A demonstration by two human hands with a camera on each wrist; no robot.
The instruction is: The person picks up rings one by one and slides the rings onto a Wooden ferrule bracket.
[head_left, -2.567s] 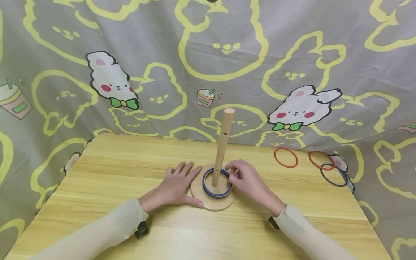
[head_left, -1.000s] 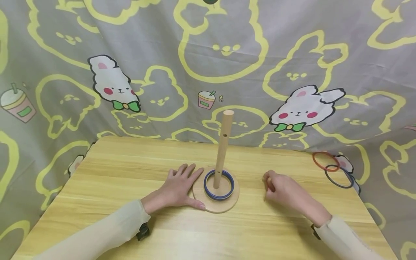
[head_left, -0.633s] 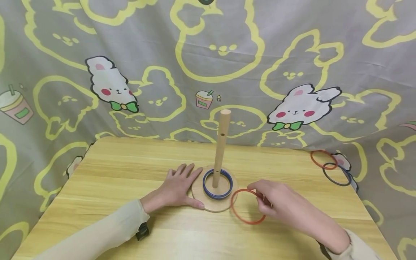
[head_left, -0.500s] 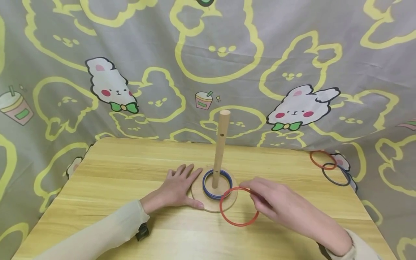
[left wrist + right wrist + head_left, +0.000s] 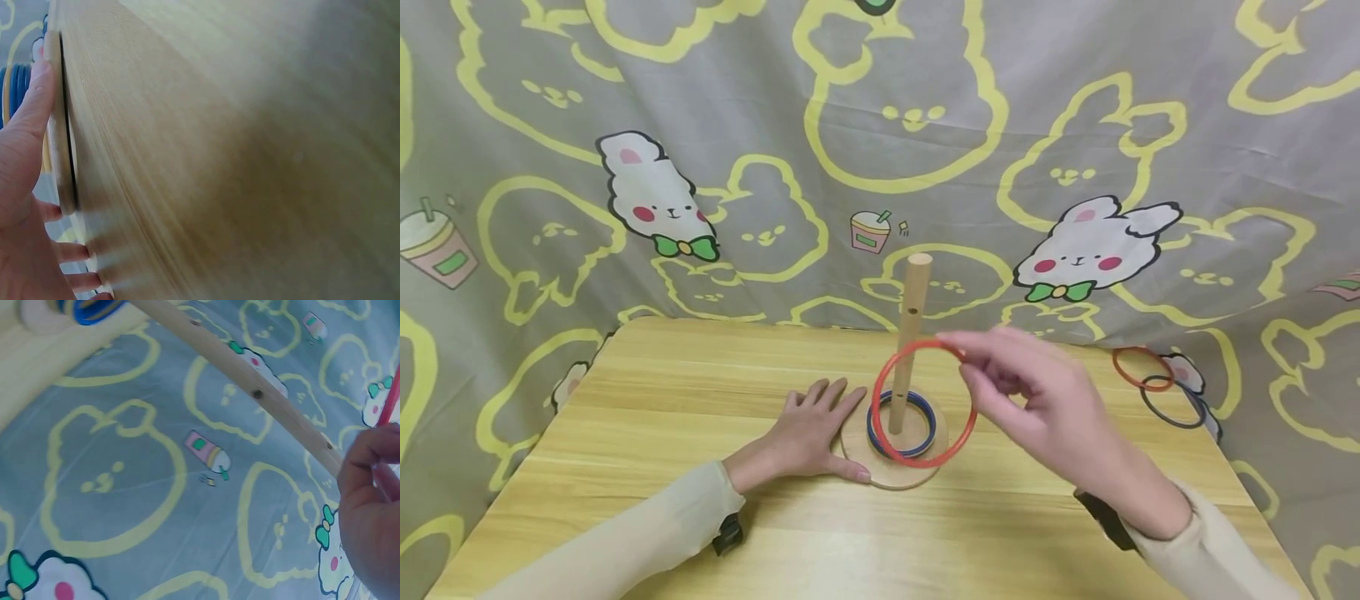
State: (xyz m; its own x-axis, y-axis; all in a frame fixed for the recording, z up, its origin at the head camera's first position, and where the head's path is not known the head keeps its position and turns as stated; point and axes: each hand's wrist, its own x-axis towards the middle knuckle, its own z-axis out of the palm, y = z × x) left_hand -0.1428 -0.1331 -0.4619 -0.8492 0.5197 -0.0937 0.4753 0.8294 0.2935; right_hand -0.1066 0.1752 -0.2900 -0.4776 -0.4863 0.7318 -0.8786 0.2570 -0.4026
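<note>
My right hand [image 5: 1037, 392] pinches a red ring [image 5: 877, 404] by its right side, between thumb and fingers. The ring is tilted and held in the air in front of the wooden peg [image 5: 916, 292], which shows through it in the head view. In the right wrist view, part of the red ring [image 5: 392, 400] sticks up from the fingers. Several stacked rings, mostly blue rings [image 5: 933, 427], lie around the foot of the peg on its round wooden base [image 5: 895, 477]. My left hand [image 5: 808, 433] rests at the base's left edge, fingers spread, thumb on the near side.
On the table's [image 5: 715, 358] far right lie another red ring [image 5: 1117, 367] and a dark blue ring [image 5: 1176, 426], overlapping. A patterned grey curtain [image 5: 760, 100] hangs behind the table and at both sides.
The right hand left the peg, picked up a red ring from the back right, carried it to the base's right, then raised it in front of the peg. The left hand has stayed put.
</note>
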